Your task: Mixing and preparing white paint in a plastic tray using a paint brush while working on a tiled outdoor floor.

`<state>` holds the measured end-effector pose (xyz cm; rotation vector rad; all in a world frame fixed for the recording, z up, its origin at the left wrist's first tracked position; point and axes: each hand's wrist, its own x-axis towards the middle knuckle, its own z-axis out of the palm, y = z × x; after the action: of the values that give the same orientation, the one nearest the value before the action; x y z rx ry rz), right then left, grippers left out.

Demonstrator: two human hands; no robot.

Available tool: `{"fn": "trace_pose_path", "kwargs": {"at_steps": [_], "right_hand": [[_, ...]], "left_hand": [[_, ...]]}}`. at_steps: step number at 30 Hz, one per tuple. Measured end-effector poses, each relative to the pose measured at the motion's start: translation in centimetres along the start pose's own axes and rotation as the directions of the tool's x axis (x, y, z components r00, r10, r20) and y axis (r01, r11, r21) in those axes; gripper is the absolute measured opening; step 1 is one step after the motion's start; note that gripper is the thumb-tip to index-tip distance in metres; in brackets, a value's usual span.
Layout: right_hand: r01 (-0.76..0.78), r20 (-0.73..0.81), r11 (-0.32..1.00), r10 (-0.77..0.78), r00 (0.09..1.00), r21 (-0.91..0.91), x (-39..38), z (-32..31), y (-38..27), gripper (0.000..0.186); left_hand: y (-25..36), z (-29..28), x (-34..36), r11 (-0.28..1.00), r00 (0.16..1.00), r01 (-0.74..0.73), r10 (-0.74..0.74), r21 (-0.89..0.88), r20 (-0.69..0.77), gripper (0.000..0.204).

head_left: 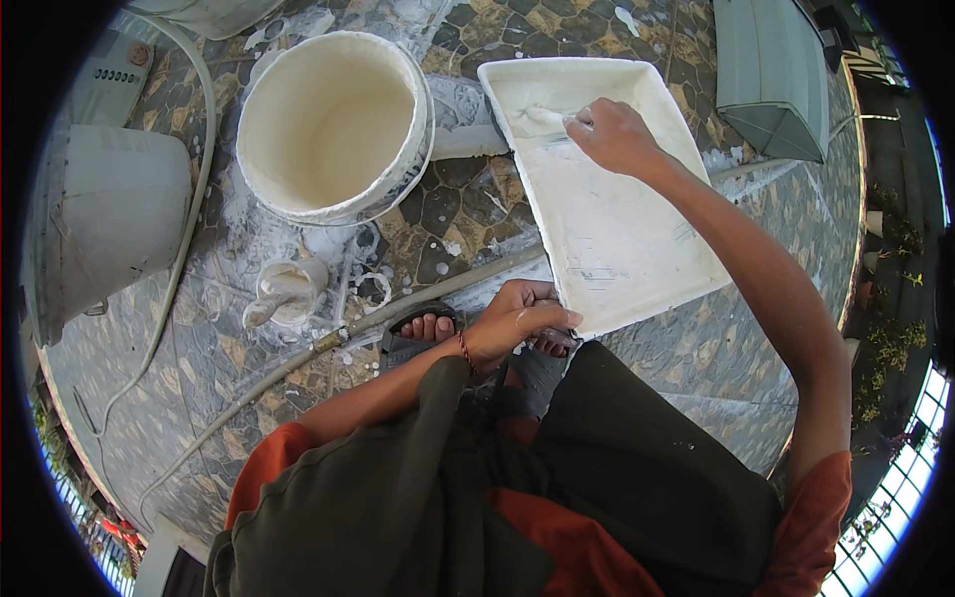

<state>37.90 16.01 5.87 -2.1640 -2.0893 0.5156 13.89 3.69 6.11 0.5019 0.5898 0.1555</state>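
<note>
A white, paint-coated paint tray point(627, 234) is tilted in front of me. Its near left corner is gripped by my left hand point(512, 323), with the thumb over the rim. My right hand point(615, 137) is closed around a small white-coated paintbrush point(542, 117), whose head rests in the tray's far end among wet white paint. Most of the brush's handle is hidden by my fingers. Left of the tray stands a large white bucket point(328, 124) with pale paint inside. A small white pot point(298, 284) sits nearer to me, a paint-smeared tool point(264, 310) sticking out of it.
A hose point(398, 316) crosses the paint-splashed patterned floor beneath me. At the left, a grey-white bucket point(129, 204) lies tipped beside a thinner hose point(204, 109). A pale grey box-like object point(771, 80) stands at the far right, with plants point(885, 348) beyond the edge.
</note>
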Motion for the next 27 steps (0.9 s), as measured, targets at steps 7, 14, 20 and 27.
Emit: {"fn": "trace_pose_path", "kwargs": {"at_steps": [7,14,20,27], "right_hand": [[0.015,0.152,0.992,-0.034,0.988,0.121,-0.3,-0.6,-0.8,0.035],[0.142,-0.07,0.99,-0.14,0.988,0.017,-1.6,0.5,-1.3,0.033],[0.224,0.059,0.926,-0.217,0.974,-0.304,0.1,-0.8,-1.8,0.021],[0.171,0.035,0.925,-0.169,0.985,-0.34,0.7,-0.6,-0.8,0.022]], "left_hand": [[0.1,-0.1,-0.1,1.0,1.0,0.012,-0.012,0.008,-0.014,0.031],[0.2,0.1,0.0,1.0,1.0,0.017,-0.017,-0.009,-0.01,0.029],[0.1,0.0,0.1,1.0,1.0,-0.002,0.002,-0.004,-0.004,0.026],[0.1,-0.6,0.3,1.0,1.0,-0.013,0.013,-0.005,-0.015,0.027]]}}
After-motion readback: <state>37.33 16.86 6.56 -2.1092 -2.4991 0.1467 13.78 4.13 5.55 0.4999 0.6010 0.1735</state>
